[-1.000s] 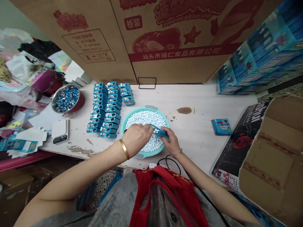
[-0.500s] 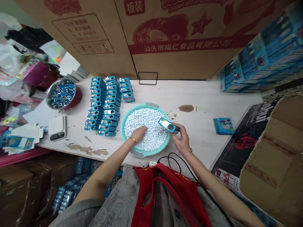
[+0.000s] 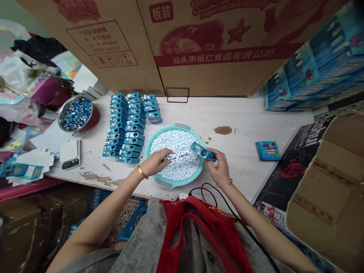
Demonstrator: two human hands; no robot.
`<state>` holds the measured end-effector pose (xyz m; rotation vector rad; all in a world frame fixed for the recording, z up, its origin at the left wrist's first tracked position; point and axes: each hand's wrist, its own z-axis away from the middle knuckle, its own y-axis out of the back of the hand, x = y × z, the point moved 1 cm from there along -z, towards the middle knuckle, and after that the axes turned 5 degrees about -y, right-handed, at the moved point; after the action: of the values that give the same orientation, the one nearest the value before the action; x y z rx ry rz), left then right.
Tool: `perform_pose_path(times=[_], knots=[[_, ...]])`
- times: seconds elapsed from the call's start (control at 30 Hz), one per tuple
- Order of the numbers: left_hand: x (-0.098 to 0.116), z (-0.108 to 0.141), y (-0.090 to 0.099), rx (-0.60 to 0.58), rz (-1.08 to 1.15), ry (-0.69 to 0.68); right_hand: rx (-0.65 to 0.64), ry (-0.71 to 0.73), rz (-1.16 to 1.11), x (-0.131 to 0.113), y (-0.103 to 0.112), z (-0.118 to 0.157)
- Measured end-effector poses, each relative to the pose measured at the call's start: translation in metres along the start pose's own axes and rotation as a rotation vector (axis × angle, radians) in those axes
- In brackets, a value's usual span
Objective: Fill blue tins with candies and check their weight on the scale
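A turquoise basin (image 3: 148,146) full of small white candies (image 3: 180,167) stands in front of me on the table. Over its left side is my left hand (image 3: 156,162); the thumb and fingers are apart, with the fingertips at the surface of the candies. My right hand (image 3: 219,167) grips a small blue candy box (image 3: 204,152), which it holds tilted over the basin's right rim. A dark round opening shows on that box's face. To the left of the basin, similar blue boxes (image 3: 132,134) stand in rows.
A metal bowl (image 3: 76,113) of blue wrapped pieces and a white scale (image 3: 70,153) are at left. Large cartons (image 3: 204,79) line the back. On the right lie a flat blue pack (image 3: 267,151) and torn cardboard (image 3: 327,189). A black cable (image 3: 210,188) runs near my body.
My left hand has drawn back to the left across the candies, and its fingers have come apart. The box in my right hand has turned slightly; that hand has barely moved.
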<state>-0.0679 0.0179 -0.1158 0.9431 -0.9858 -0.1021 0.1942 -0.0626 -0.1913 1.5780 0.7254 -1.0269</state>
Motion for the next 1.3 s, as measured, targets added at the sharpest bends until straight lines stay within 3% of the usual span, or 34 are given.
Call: perform_pose_path(times=[0.17,0.33,0.43,0.5,0.6,0.7,0.8,0.87,0.97,1.07,1.17,1.3], knots=[[0.045,-0.010,0.038,-0.178,-0.282,-0.020,-0.092,0.103,0.003,-0.012,-0.017,0.001],[0.097,-0.025,0.046,-0.340,-0.627,0.128,-0.121,0.142,-0.007,-0.017,-0.030,0.006],[0.125,-0.027,0.047,-0.334,-0.712,0.174,-0.122,0.142,-0.013,-0.015,-0.034,0.008],[0.130,-0.025,0.049,-0.316,-0.716,0.170,-0.116,0.132,-0.017,-0.013,-0.034,0.008],[0.101,-0.016,0.049,-0.238,-0.674,0.195,-0.100,0.105,-0.027,-0.011,-0.032,0.007],[0.036,-0.006,0.034,-0.153,-0.550,0.304,-0.070,0.067,-0.036,-0.008,-0.026,0.004],[-0.026,-0.004,-0.005,-0.207,-0.404,0.359,-0.027,0.020,-0.042,-0.005,-0.015,0.002],[-0.049,-0.012,-0.039,-0.218,-0.325,0.328,-0.001,-0.008,-0.046,-0.003,-0.009,0.001],[-0.057,-0.032,-0.086,-0.174,-0.201,0.255,0.030,-0.051,-0.047,0.002,-0.003,0.000],[-0.054,-0.043,-0.109,-0.102,-0.092,0.199,0.063,-0.098,-0.040,0.007,-0.001,-0.001],[-0.051,-0.037,-0.105,-0.040,-0.006,0.144,0.081,-0.123,-0.029,0.010,0.001,0.000],[-0.040,-0.012,-0.068,0.000,0.044,0.066,0.052,-0.097,-0.007,0.008,0.004,0.002]])
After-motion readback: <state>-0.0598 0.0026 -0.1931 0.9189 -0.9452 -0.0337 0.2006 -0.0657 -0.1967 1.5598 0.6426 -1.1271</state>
